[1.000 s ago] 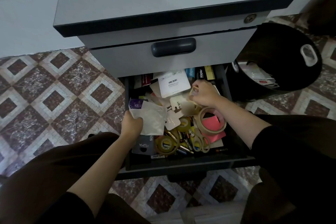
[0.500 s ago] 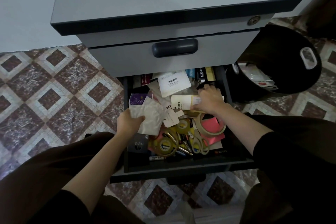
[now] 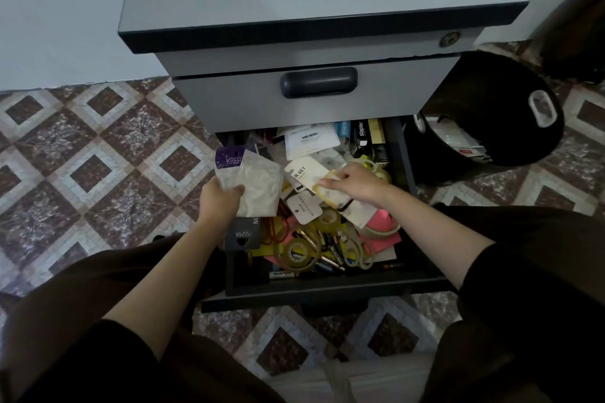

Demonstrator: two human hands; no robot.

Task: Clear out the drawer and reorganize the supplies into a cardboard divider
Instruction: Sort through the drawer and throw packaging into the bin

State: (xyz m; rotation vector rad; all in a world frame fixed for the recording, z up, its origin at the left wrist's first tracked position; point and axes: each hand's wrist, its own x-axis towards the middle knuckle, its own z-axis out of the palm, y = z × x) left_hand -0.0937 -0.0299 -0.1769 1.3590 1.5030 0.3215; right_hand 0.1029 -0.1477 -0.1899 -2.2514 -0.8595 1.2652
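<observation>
The upper drawer front (image 3: 229, 101) overhangs the back edge of the open drawer (image 3: 327, 286) and hides what lies there. Only stapler boxes (image 3: 361, 131) show at the back right corner. The drawer is heaped with packets, with tape rolls (image 3: 297, 252) and batteries (image 3: 327, 260) towards its front edge. At the left edge the left hand (image 3: 220, 200) grips white plastic packets (image 3: 262, 185), fingers curled round them. Near the middle the right hand (image 3: 357, 185) pinches what seems to be a yellow-edged card packet (image 3: 307, 173), its label partly covered.

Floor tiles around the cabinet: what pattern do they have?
The floor tiles show dark brown diamonds framed by pale bands; head view.
</observation>
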